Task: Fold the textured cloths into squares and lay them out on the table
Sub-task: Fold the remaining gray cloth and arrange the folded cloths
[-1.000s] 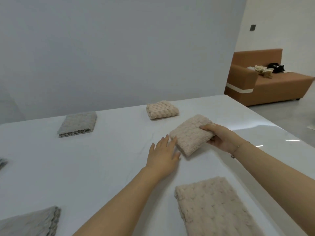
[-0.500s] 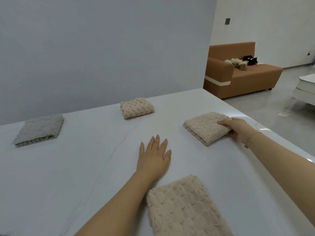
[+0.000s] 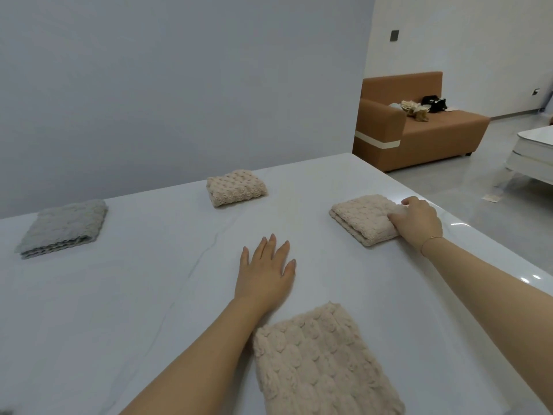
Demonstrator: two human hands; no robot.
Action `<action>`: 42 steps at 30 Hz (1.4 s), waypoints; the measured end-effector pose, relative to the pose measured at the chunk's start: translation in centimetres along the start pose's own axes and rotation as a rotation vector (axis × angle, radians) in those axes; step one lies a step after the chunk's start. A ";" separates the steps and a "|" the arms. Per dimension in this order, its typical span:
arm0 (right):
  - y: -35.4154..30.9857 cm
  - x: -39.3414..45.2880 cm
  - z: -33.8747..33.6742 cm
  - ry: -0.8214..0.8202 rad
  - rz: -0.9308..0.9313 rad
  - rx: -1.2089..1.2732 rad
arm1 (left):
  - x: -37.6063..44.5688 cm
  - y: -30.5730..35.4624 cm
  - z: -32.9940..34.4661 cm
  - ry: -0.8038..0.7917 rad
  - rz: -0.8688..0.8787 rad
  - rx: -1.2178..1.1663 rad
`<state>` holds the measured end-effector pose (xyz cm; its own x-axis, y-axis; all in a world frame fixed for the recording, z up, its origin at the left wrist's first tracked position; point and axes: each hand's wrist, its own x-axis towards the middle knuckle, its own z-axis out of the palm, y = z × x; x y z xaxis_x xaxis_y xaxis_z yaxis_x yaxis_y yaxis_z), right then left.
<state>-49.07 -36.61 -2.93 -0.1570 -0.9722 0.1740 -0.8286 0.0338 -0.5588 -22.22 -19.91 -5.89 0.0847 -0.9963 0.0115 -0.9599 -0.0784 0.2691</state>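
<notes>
A folded beige textured cloth (image 3: 363,218) lies near the right edge of the white table (image 3: 134,295). My right hand (image 3: 417,221) grips its right side, thumb on top and fingers curled at its far edge. My left hand (image 3: 266,272) rests flat on the bare tabletop, fingers straight, well left of that cloth. Another folded beige cloth (image 3: 236,187) sits at the back middle. A folded grey cloth (image 3: 64,227) lies at the back left. A larger beige cloth (image 3: 321,360) lies in front, just beside my left forearm.
The table's right edge runs diagonally close to my right hand. Beyond it stand a brown sofa (image 3: 425,133) with small items on it and a white low table (image 3: 535,154). A plain grey wall backs the table.
My right hand slid the folded beige cloth rightward to the table's right edge. My left hand came off that cloth and now lies flat on the table. The view turned right.
</notes>
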 end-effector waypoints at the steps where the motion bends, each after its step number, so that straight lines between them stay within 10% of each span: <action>1: -0.2 -0.3 -0.2 0.006 -0.043 -0.071 | -0.1 0.0 -0.1 0.011 -0.001 -0.021; 10: -6.9 -9.0 -2.3 -0.246 -0.527 -0.244 | -4.2 -0.7 -3.5 0.205 -0.101 -0.348; 26: -18.5 -34.5 -1.7 -0.468 -0.962 -0.108 | -28.6 -10.6 -10.5 0.358 -0.261 -0.047; 42: -26.6 -46.3 9.1 -0.656 -0.668 0.263 | -34.5 -28.4 -11.9 0.347 -0.334 -0.363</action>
<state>-14.86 5.42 -3.47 0.6986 -0.7111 0.0790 -0.4791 -0.5470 -0.6865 5.31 17.15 -2.52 0.5071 -0.8455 0.1670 -0.7190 -0.3082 0.6230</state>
